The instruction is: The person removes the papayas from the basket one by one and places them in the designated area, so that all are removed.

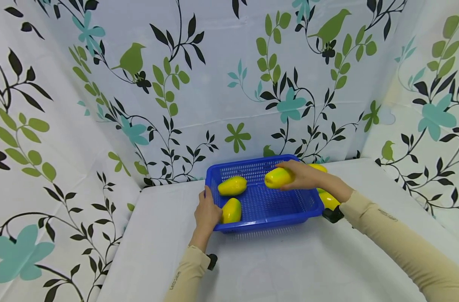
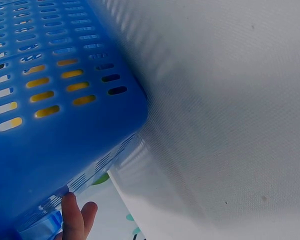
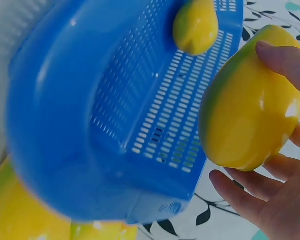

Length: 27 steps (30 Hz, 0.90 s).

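A blue plastic basket (image 1: 267, 220) with slotted walls sits on the table. My left hand (image 1: 206, 212) grips its left rim, and in the left wrist view fingers (image 2: 72, 217) show at the basket's edge. Above the basket's right part, my right hand (image 1: 302, 175) holds a glossy yellow mango (image 1: 278, 178). In the right wrist view this mango (image 3: 250, 105) has a green streak, with the thumb across its top and fingers beneath. Inside the basket on the left lie two more: a rear mango (image 1: 232, 186) and a front mango (image 1: 232, 210).
Beyond the basket's right side, more yellow mangoes (image 1: 329, 201) lie on the white-covered table (image 1: 252, 268), partly hidden by the right arm and basket. A patterned curtain (image 1: 214, 105) with birds and leaves rises behind the table and at both sides.
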{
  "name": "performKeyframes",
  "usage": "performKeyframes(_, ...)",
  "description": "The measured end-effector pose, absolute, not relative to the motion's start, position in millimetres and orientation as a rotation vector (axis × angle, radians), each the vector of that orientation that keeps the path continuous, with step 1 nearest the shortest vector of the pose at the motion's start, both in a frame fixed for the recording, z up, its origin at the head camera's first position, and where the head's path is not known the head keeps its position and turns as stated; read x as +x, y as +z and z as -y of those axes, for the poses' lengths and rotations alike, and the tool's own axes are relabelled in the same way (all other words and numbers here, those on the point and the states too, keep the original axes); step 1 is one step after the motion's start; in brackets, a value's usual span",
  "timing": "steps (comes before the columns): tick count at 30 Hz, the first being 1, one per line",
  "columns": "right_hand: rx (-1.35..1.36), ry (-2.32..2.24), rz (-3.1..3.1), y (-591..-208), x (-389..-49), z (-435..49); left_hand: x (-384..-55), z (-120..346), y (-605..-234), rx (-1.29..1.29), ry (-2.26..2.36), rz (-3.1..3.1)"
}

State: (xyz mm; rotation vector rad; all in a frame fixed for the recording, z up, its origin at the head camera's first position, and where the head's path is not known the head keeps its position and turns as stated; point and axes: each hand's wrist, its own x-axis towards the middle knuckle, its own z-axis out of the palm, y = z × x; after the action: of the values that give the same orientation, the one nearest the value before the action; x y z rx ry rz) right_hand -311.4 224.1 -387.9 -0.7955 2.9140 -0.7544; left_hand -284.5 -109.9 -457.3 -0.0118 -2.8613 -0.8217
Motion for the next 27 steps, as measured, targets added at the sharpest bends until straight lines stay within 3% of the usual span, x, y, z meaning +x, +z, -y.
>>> performKeyframes(27, -0.589, -0.882, -2.993, -386, -282, -307, -286, 110, -456, 0.003, -0.824, 2.884)
